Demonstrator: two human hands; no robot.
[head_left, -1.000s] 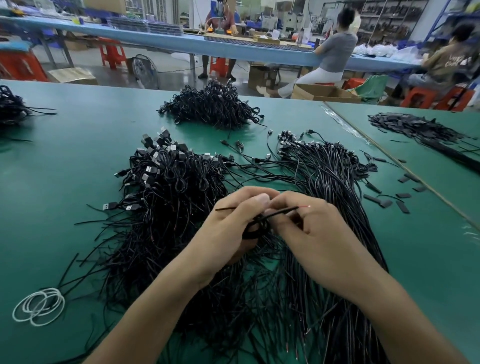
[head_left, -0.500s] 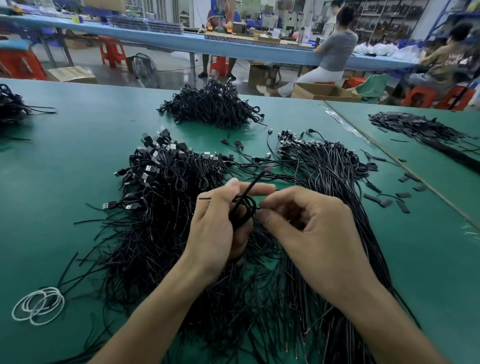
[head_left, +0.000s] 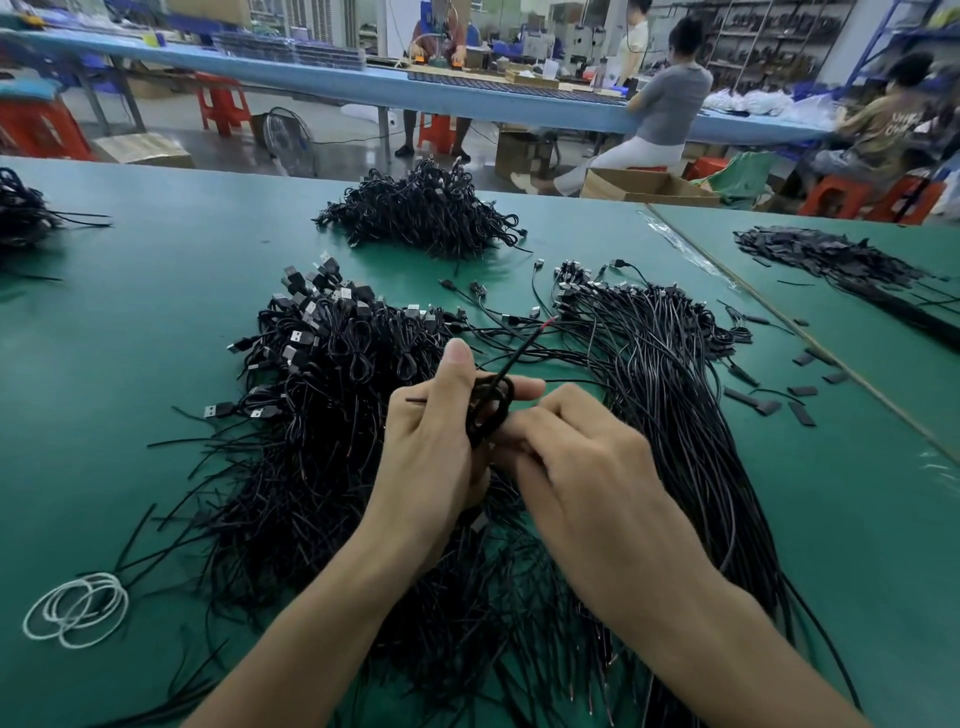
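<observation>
The left hand (head_left: 436, 441) holds a thin black cable (head_left: 491, 405) wound into a small coil. Its thumb and forefinger are clamped across the loops, just above the heaps on the green table (head_left: 130, 364). The right hand (head_left: 582, 467) has its fingers curled against the coil's lower edge and appears to pinch the strand there, though the exact contact is partly hidden. One free end (head_left: 537, 332) sticks up and away, showing a red tip.

The cable looks light, limp and a little springy, so the loops would likely fan open if the pinch eased. The best hold is across all the turns at once, not on the bare tail.

A heap of coiled USB cables (head_left: 332, 353) lies to the left, a spread of straight cables (head_left: 675, 389) to the right, and white bands (head_left: 75, 610) near the table's edge.
</observation>
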